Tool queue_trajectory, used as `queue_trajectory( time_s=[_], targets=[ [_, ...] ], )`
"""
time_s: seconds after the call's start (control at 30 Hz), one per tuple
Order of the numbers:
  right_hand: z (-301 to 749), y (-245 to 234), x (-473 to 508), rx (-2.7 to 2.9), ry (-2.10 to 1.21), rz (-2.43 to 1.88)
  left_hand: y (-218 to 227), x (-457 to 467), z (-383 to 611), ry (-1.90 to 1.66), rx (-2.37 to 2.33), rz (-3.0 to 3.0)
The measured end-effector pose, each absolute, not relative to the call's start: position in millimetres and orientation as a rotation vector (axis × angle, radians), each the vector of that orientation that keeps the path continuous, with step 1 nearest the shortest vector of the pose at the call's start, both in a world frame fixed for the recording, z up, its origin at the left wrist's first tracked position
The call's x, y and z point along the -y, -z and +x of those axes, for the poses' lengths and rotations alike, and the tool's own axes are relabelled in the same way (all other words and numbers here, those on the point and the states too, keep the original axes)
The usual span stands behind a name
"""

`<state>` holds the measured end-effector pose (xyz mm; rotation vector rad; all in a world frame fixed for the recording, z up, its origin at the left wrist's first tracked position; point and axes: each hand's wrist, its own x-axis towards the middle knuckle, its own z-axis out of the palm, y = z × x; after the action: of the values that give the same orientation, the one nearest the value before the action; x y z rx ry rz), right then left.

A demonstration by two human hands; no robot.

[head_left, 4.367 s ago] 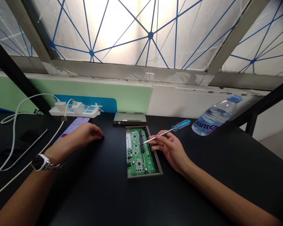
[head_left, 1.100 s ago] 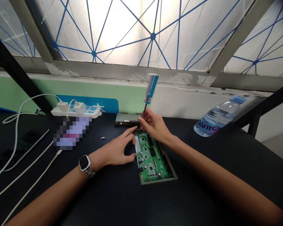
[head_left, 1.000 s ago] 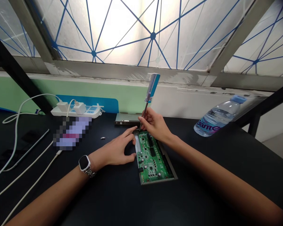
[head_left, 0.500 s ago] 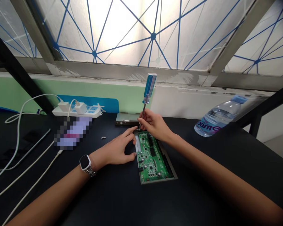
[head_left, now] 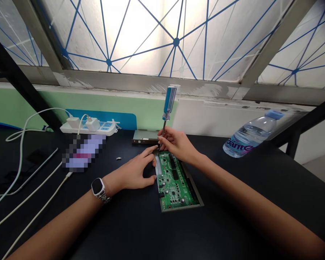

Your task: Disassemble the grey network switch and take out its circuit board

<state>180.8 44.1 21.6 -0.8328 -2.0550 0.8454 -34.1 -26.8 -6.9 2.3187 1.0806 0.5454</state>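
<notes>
A green circuit board (head_left: 176, 184) in a shallow grey metal tray lies on the black table. My right hand (head_left: 176, 143) grips a screwdriver (head_left: 169, 101) low on its shaft, its blue and clear handle pointing up and leaning slightly right. The tip meets the board's far left corner, where the fingers partly hide it. On the left edge of the tray rests my left hand (head_left: 137, 169), fingers and thumb spread apart. A watch (head_left: 98, 186) is on the left wrist. Small metal screws (head_left: 118, 158) lie on the table left of that hand.
Behind the board stands a flat metal cover (head_left: 145, 137). A water bottle (head_left: 250, 135) leans at the back right. At the left are a white power strip (head_left: 105, 127) with plugs, a blurred-out phone (head_left: 83, 153) and white cables (head_left: 39, 196). A window wall bounds the far side.
The screwdriver's handle has tilted slightly to the left and turned a little. My left hand and the board have stayed in place.
</notes>
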Motion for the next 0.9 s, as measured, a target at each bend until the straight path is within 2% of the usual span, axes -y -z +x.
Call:
queue_trajectory(
  time_s=[0.33, 0.63, 0.9],
  targets=[
    [174.5, -32.0, -39.5, 1.949, -0.864, -0.932, 6.5, 26.6, -32.7, -0.537, -1.088, 2.314],
    [158.1, -56.0, -43.4, 1.598, -1.071, -0.797, 9.8, 24.7, -33.4, -0.527, -1.082, 2.329],
    [157.9, -56.0, -38.7, 1.573, -0.940, -0.789, 7.5, 25.4, -31.6, -0.518, -1.100, 2.320]
  ],
)
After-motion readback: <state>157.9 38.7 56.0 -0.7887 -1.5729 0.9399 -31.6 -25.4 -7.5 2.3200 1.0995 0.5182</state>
